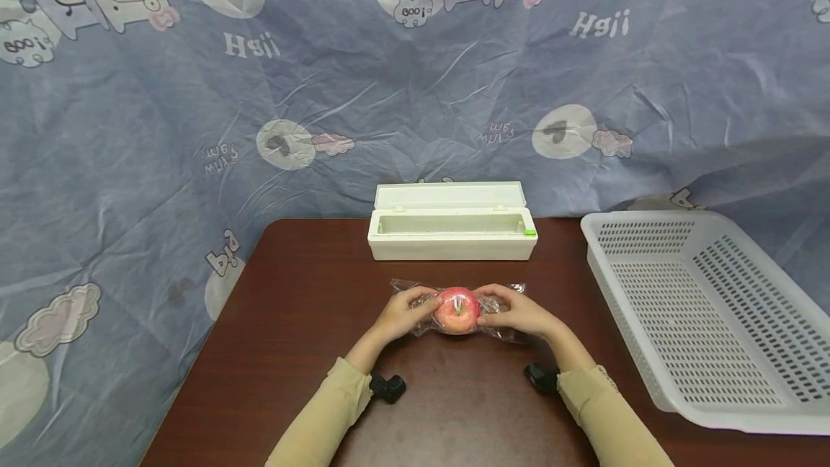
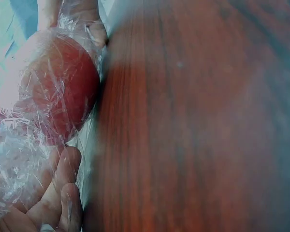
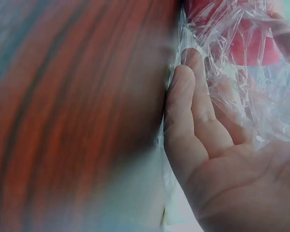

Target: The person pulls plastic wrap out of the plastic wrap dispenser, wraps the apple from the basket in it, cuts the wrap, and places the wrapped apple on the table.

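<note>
A red and yellow apple (image 1: 457,310) rests on the table, stem end up, with clear cling film (image 1: 509,334) over it. Bunched film spreads out to both sides of the fruit. From the left, my left hand (image 1: 398,314) holds the gathered film, its thumb against the apple. My right hand (image 1: 521,313) does the same from the right, thumb near the apple's side and fingers behind. In the right wrist view, crumpled film lies across the fingers (image 3: 181,104), which sit low by the tabletop. The film's underside is hidden.
Behind the apple stands a white cling film dispenser box (image 1: 452,249) with its lid (image 1: 450,195) raised. A white perforated plastic basket (image 1: 609,287) is at the right of the brown table (image 1: 292,308). A patterned blue cloth (image 1: 389,92) hangs behind.
</note>
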